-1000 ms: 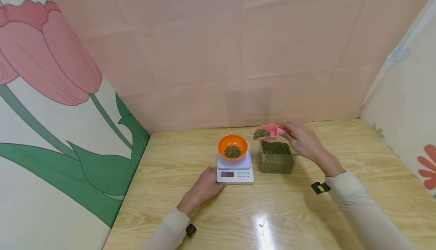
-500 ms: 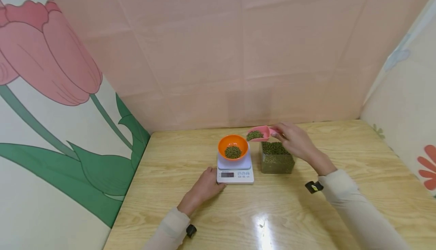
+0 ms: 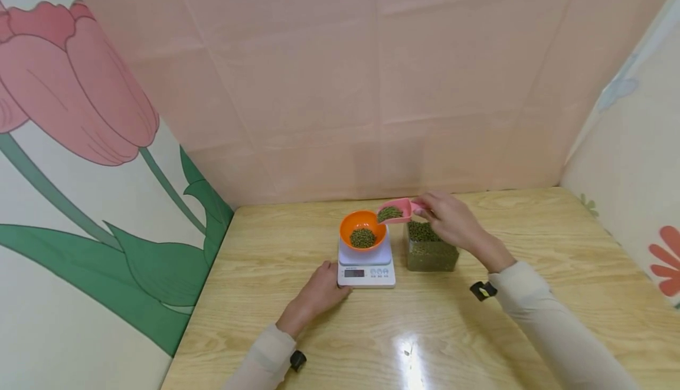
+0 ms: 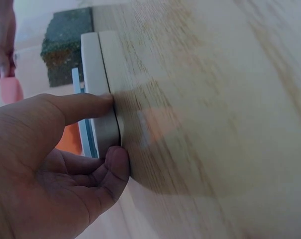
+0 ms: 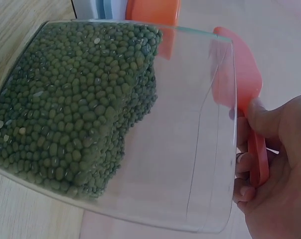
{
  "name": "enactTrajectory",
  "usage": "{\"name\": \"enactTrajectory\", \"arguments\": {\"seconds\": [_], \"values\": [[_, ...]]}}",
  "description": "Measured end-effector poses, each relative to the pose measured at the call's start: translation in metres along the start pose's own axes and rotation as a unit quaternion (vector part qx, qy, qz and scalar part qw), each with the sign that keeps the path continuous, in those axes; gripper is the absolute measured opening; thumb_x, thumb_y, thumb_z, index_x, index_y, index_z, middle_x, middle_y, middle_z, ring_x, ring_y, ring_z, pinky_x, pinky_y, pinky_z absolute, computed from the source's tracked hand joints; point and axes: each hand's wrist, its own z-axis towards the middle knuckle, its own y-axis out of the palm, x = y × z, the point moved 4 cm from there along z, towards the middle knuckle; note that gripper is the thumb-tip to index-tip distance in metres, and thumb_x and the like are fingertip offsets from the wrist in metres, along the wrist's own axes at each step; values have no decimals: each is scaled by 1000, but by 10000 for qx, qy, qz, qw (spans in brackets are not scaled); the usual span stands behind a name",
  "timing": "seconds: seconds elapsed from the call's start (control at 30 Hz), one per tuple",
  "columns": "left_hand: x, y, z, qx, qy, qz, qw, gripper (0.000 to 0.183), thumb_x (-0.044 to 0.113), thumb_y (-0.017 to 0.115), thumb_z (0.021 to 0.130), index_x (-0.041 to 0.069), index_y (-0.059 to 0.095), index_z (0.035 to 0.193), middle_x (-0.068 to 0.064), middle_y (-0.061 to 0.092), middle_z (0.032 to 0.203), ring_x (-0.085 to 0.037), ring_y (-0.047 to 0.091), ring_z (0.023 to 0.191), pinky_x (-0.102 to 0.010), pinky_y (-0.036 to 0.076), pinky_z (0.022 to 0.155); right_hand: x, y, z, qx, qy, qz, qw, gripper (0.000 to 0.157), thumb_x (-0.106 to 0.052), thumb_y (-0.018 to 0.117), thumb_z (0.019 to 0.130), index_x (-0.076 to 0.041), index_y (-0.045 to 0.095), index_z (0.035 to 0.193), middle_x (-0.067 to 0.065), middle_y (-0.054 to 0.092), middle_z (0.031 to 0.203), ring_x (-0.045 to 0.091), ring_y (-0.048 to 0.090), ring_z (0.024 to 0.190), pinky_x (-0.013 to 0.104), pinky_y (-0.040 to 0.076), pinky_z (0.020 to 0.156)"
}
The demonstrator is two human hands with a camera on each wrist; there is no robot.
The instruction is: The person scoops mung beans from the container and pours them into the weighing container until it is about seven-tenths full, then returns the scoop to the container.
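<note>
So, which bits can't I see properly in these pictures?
What the dark rectangular display on the white rectangular kitchen scale says: head view, too small and blurred.
Inside the round orange bowl: left wrist view, blocked by the left hand and scale.
Inside the pink plastic scoop: right wrist view, hidden by its own side.
Part of the right hand: left wrist view, cut off by the picture's edge.

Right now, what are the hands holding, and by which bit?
The right hand holds the pink scoop by its handle; the left hand grips the white scale at its near left corner.
</note>
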Motion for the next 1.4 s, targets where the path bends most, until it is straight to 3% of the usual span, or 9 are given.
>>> {"name": "enactTrajectory", "arguments": {"seconds": [0.23,1.4], "values": [[-3,3,1,22,53,30,10000,57,23,74,101,13,57,154,-11,70,139,-26,62,117,-47,54,106,-4,4,3,-116,-87,-67,9999,24,-15,63,108,-2,73,125,14,74,115,35,69,107,57,56,93],[-1,-1,-1,23,95,103,9999,57,22,75,101,12,57,154,-8,71,137,-19,55,104,-39,52,93,-20,12,11,-420,-224,-472,9978,23,-11,65,106,-1,73,125,16,73,123,36,67,114,55,57,95]]}}
